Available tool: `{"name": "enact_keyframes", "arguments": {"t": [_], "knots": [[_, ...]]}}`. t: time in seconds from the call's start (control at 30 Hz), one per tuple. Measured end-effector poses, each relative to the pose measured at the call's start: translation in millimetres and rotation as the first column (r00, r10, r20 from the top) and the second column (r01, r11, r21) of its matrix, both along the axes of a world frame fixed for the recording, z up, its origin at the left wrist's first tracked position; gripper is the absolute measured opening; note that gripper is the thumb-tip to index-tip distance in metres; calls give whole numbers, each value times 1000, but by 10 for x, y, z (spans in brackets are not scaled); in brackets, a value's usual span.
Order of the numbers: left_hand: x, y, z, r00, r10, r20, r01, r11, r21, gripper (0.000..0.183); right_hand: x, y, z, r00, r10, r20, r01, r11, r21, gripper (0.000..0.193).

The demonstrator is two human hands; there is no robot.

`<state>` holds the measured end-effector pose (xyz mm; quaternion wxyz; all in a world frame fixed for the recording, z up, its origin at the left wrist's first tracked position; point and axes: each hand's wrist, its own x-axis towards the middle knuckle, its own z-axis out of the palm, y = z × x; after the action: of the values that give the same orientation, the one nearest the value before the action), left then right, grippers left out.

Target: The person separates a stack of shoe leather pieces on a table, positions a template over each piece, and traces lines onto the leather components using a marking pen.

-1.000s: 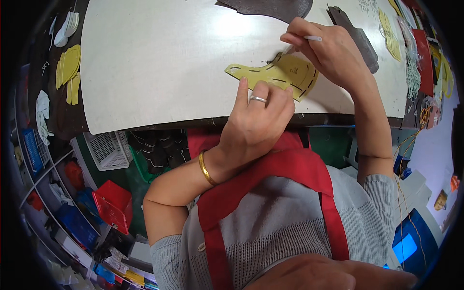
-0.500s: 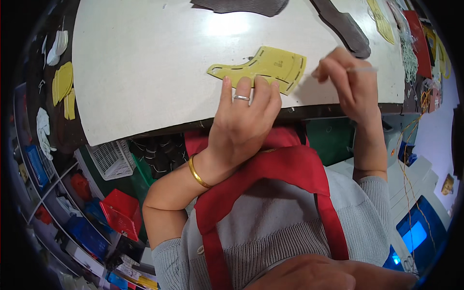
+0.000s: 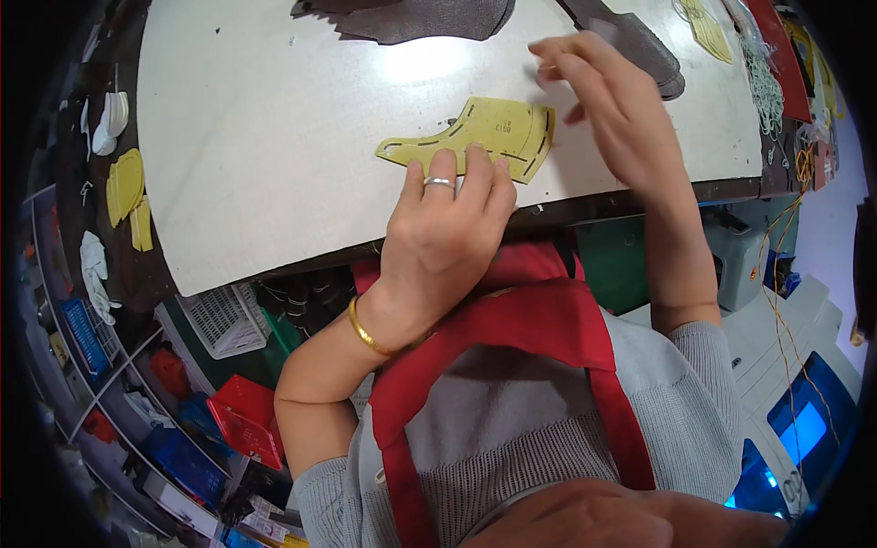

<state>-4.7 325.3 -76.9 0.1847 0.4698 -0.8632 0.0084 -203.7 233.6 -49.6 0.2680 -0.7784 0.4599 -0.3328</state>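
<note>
A yellow shoe-part template (image 3: 498, 128), edged with dark dashed slots, lies flat near the front edge of the white tabletop. My left hand (image 3: 449, 215) rests over its lower edge, fingers stretched out and fingertips pressing it down. A ring and a gold bangle are on this hand and wrist. Above the table, to the right of the template, my right hand (image 3: 621, 114) is raised with its fingers apart. They are slightly blurred, and I see nothing in them. Dark brown leather pieces (image 3: 420, 20) lie at the far side, and more stacked brown pieces (image 3: 639, 55) lie just behind my right hand.
Yellow templates (image 3: 126, 187) and a white glove (image 3: 94, 269) lie along the left side. At the far right are another yellow template (image 3: 705, 32), pale cord (image 3: 767, 91) and a red board (image 3: 781, 55). Below stand a white basket (image 3: 224, 324) and a red bin (image 3: 247, 420).
My right hand has moved left and farther over the table, and its fingers have spread. The thin pale stick seen at it earlier no longer shows. My left hand stays on the template.
</note>
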Motion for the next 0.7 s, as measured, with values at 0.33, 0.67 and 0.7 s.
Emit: {"name": "enact_keyframes", "arguments": {"t": [0.33,0.67,0.7], "knots": [[0,-235,21,997,-63,53,67,996,-64,20,-86,39,3,944,200,-261,-151,969,197,22],[231,-599,11,993,54,-109,-45,995,86,47,-1277,-403,-7,871,-492,17,492,869,-58,30],[193,-402,5,994,59,-89,-48,992,113,47,-1144,-288,23,861,-470,194,487,872,-46,30]]}}
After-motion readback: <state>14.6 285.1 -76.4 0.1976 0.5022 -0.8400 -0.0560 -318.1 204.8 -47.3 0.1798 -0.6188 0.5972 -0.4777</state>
